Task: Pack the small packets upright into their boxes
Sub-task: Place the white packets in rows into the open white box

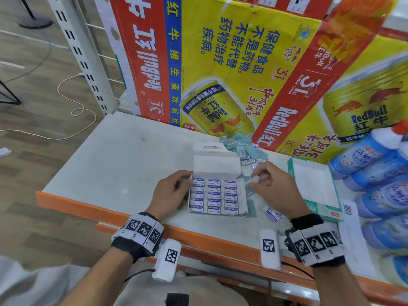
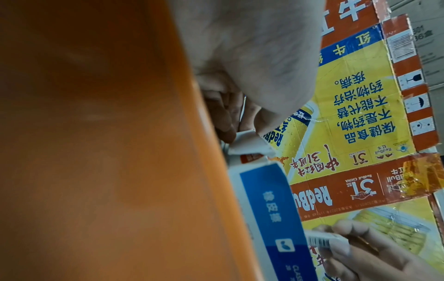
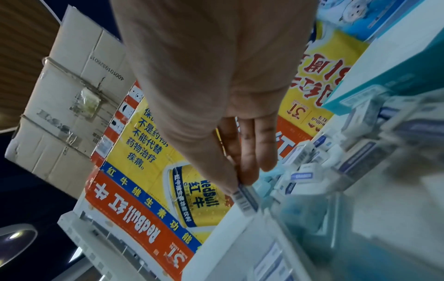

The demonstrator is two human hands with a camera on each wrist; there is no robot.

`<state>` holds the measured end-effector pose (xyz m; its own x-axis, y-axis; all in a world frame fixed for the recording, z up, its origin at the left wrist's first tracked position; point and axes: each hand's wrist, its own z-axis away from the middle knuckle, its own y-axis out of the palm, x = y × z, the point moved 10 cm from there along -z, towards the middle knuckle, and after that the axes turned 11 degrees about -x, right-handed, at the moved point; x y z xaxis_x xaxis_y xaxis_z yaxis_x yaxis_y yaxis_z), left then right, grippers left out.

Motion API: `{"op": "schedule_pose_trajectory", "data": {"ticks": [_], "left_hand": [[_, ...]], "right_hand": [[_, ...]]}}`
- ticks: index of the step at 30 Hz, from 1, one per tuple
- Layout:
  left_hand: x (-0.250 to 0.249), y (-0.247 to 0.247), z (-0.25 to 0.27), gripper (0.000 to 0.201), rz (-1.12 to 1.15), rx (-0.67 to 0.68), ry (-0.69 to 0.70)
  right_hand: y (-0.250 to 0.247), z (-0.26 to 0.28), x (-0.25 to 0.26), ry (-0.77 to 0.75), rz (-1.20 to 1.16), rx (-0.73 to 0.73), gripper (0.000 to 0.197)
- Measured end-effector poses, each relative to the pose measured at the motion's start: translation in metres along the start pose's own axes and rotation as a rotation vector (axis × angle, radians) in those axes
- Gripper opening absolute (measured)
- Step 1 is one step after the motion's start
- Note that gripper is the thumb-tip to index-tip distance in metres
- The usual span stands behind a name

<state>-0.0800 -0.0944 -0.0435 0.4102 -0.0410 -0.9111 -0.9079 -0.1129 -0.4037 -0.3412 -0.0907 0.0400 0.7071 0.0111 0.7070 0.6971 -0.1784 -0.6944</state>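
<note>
An open white eraser box, its lid point(image 1: 216, 164) folded back, lies on the shelf filled with three rows of small blue-and-white eraser packets point(image 1: 214, 196). My left hand point(image 1: 186, 181) grips the box's left side near the top corner; the box's blue side point(image 2: 271, 209) shows in the left wrist view. My right hand point(image 1: 263, 173) hovers by the box's top right corner and pinches one small packet point(image 1: 255, 179), seen with its barcode point(image 3: 245, 197) between thumb and fingers point(image 3: 247, 152). A loose packet point(image 1: 272, 214) lies under my right wrist.
A heap of loose packets point(image 1: 245, 149) lies behind the box, against upright Red Bull cartons point(image 1: 220, 62). A teal-edged box point(image 1: 313, 186) and blue bottles point(image 1: 375, 168) crowd the right. The orange shelf edge point(image 1: 88, 208) runs along the front.
</note>
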Motion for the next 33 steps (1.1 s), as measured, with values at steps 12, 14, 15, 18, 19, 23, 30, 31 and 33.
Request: {"op": "schedule_pose_trajectory", "data": {"ticks": [12,14,15,18,19,23,30,31,33], "left_hand": [[-0.001,-0.001,-0.001,0.024,-0.084,-0.009,0.038],[-0.001,-0.001,-0.002,0.024,-0.094,-0.011,0.036],[-0.001,-0.001,-0.002,0.024,-0.094,-0.014,0.033],[-0.002,-0.001,-0.001,0.023,-0.074,-0.022,0.027],[-0.002,-0.001,-0.001,0.022,-0.070,-0.022,0.028],[-0.003,-0.001,-0.001,0.024,-0.060,-0.018,0.023],[-0.004,-0.002,-0.001,0.024,-0.071,-0.014,0.013],[-0.004,-0.002,-0.001,0.024,-0.075,-0.012,0.014],[-0.005,-0.001,-0.001,0.024,-0.074,-0.008,0.017]], "right_hand": [[0.084,0.004,0.076,-0.292,0.113,0.219,0.010],[0.094,0.004,0.080,-0.297,0.129,0.230,0.009],[0.099,0.004,0.082,-0.307,0.149,0.236,0.008],[0.107,0.005,0.082,-0.308,0.207,0.246,0.007],[0.109,0.005,0.081,-0.303,0.223,0.246,0.007],[0.117,0.006,0.078,-0.296,0.296,0.255,0.006],[0.121,0.005,0.078,-0.309,0.320,0.241,0.009],[0.122,0.005,0.078,-0.311,0.310,0.244,0.010],[0.121,0.006,0.078,-0.309,0.288,0.252,0.013]]}}
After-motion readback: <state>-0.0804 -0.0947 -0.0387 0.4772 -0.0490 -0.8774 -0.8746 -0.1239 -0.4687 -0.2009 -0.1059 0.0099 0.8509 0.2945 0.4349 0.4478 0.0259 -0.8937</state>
